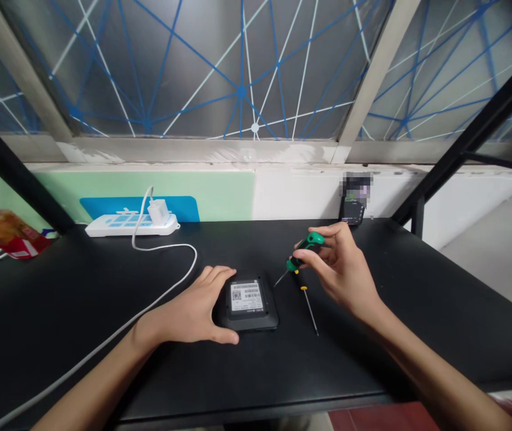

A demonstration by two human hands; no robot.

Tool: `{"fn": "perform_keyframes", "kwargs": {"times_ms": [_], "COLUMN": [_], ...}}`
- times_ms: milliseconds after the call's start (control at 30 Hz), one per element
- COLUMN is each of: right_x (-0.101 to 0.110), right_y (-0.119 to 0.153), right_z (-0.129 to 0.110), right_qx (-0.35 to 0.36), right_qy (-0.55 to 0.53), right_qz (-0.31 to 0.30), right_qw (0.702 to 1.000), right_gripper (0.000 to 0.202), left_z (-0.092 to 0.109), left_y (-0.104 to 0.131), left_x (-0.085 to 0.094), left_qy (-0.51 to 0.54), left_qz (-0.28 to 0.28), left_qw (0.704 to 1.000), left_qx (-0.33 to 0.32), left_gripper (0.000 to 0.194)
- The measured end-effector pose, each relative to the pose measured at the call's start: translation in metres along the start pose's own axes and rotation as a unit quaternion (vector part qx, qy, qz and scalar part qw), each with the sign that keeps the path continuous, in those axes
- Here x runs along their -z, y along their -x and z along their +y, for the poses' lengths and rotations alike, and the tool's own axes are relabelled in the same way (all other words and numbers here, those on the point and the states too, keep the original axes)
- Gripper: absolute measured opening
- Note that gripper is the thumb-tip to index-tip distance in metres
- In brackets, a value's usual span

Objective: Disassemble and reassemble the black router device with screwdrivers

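A flat black electronic device lies on the black table, with a white printed label facing up. My left hand grips its left side, fingers at the far edge and thumb at the near corner. Between the thumb and fingers of my right hand is a green-and-black screwdriver, tilted, its tip pointing down beside the device's right edge. Whether the tip touches anything I cannot tell. Below that hand lies a second screwdriver with a black-and-yellow handle, partly hidden behind the green one.
A white power strip with a plugged-in charger stands at the back left. Its white cable runs across the table on the left. A drink pouch is at far left; a phone leans against the wall.
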State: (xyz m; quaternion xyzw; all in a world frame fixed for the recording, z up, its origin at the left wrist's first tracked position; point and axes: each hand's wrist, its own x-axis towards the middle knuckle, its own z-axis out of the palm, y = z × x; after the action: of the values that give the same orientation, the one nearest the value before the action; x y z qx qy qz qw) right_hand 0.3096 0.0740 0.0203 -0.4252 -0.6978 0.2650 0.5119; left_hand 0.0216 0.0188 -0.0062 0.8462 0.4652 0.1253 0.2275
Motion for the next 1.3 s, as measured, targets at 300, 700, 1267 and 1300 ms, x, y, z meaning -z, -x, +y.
{"fn": "perform_keyframes", "kwargs": {"times_ms": [300, 700, 1267, 1300], "right_x": [0.011, 0.038, 0.041, 0.039], "right_y": [0.010, 0.031, 0.036, 0.037], "right_z": [0.022, 0.052, 0.074, 0.075], "right_qx": [-0.081, -0.182, -0.055, -0.046], "right_qy": [-0.096, -0.140, 0.232, 0.252], "right_qz": [0.087, 0.140, 0.038, 0.026], "right_qw": [0.988, 0.963, 0.970, 0.966], "right_gripper": [0.048, 0.047, 0.022, 0.018], "left_z": [0.001, -0.002, 0.000, 0.000], "left_y": [0.001, 0.001, 0.003, 0.003], "left_x": [0.001, 0.000, 0.000, 0.000], "left_qy": [0.001, 0.003, -0.013, -0.016], "left_qz": [-0.011, -0.001, -0.012, -0.013], "left_qw": [1.000, 1.000, 1.000, 0.999], "left_qx": [0.010, 0.003, 0.023, 0.025], "left_gripper": [0.101, 0.109, 0.110, 0.110]}}
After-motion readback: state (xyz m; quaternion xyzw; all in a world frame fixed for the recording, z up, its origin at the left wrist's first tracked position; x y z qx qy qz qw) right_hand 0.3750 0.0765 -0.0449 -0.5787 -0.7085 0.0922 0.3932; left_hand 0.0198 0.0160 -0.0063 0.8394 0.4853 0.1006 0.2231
